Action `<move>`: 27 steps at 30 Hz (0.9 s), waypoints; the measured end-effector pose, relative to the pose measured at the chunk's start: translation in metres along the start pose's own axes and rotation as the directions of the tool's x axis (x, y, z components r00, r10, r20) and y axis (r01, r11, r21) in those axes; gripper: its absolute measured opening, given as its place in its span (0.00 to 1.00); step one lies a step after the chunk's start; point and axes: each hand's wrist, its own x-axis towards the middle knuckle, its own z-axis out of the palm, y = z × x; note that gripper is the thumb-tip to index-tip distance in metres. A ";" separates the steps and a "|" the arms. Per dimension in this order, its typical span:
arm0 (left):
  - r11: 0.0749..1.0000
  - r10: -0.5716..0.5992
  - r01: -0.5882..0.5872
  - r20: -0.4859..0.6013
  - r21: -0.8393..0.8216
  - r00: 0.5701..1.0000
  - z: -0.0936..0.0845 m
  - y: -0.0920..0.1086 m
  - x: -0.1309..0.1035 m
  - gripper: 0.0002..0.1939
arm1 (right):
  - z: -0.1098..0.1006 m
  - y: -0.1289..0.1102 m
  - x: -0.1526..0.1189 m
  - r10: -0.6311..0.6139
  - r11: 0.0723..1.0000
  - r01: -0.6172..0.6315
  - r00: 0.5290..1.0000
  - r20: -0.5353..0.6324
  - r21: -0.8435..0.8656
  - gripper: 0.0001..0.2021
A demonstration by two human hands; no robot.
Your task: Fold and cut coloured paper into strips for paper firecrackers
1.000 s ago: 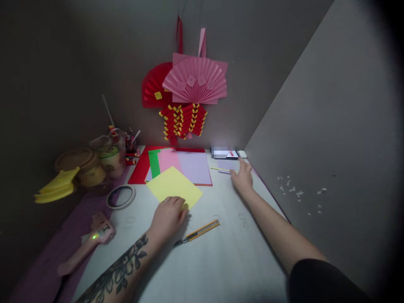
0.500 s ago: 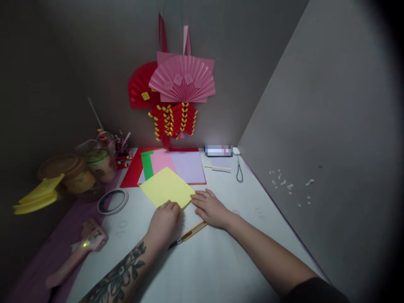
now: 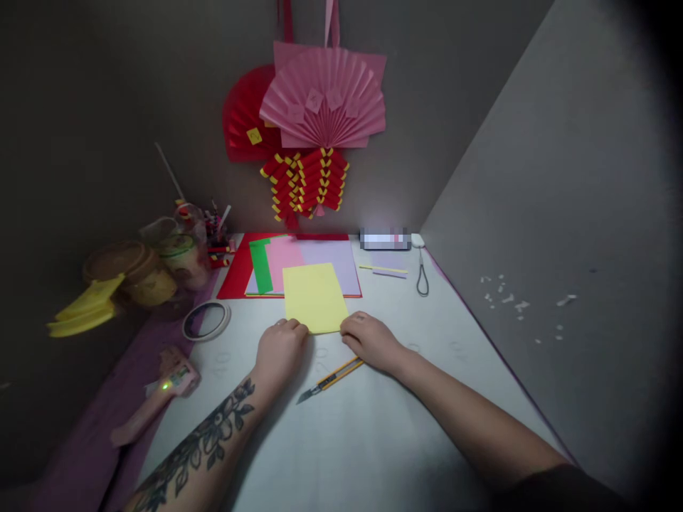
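A sheet of yellow paper lies flat on the table, its far part overlapping the stack of coloured sheets. My left hand is closed on its near left corner, fingers curled against the edge. At the near right corner, my right hand pinches the same sheet. Just below the paper rests a craft knife with a yellow handle, its blade pointing left and towards me. The handle's far end runs up to the underside of my right hand. My fingertips are partly hidden by the backs of my hands.
Behind lie lilac paper, pink paper, green paper and red paper. Leftwards are a tape roll, a pink glue gun with a lit green light, and cups. Paper fans and firecracker decorations hang on the wall.
The yellow sheet has turned from a diamond to nearly square with me. My right hand has gone from flat fingers to pinching its corner. The whole view has shifted slightly.
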 end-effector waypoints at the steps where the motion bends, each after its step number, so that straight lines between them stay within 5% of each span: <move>1: 1.000 -0.010 0.010 -0.003 0.001 1.000 0.001 0.000 0.000 0.11 | -0.001 0.000 0.004 0.017 1.000 -0.017 1.000 0.014 -0.026 0.04; 7: 0.998 -0.047 0.047 -0.009 -0.033 0.999 -0.002 0.000 0.000 0.10 | 0.001 0.004 0.022 -0.036 0.989 0.047 0.996 0.080 -0.137 0.06; 27: 0.919 -0.085 0.090 0.031 -0.383 0.996 -0.002 -0.016 0.007 0.11 | 0.003 0.019 0.024 0.163 0.971 -0.166 0.986 0.034 0.170 0.06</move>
